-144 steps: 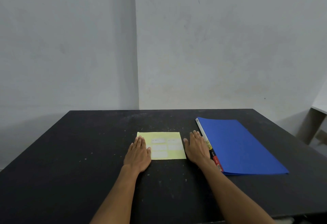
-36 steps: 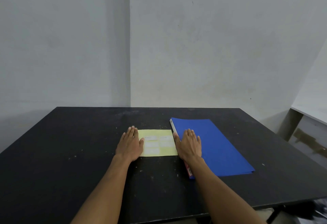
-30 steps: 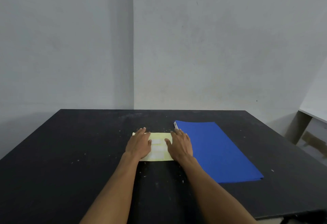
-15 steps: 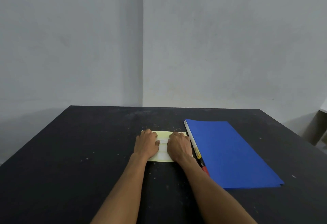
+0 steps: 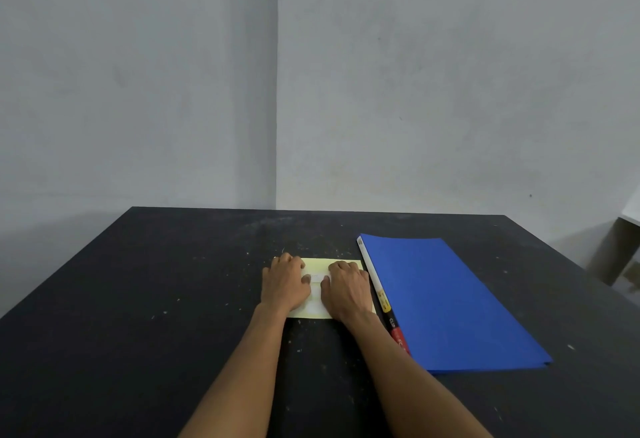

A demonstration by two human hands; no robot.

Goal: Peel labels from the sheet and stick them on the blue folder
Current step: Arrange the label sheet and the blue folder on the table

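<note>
While both hands rest on the sheet, the scene reads as follows.

Table: black, speckled with pale flecks, its far edge against a grey wall corner.

Sheet: pale yellow, flat on the table near the middle, closer to the near edge than to the far one; mostly hidden under the hands. White labels show in the gap between the hands; how many remain on the sheet I cannot tell.

Left hand: palm down on the sheet's left part, fingers curled with the tips toward the gap, thumb touching or almost touching the top white label. Whether it pinches a label edge or only presses down, I cannot tell.

Right hand: palm down on the sheet's right part, fingers curled inward, thumb at the same label from the other side. Whether it holds anything, I cannot tell.

Folder: blue, closed, flat on the table just right of the sheet, its long side running from the far edge toward the near right corner. Its white spine, with yellow, black and red markings, lies just beside the right hand and forearm. No label shows on its cover.

Second surface: pale, at the right border, beyond the table's right edge.
</note>
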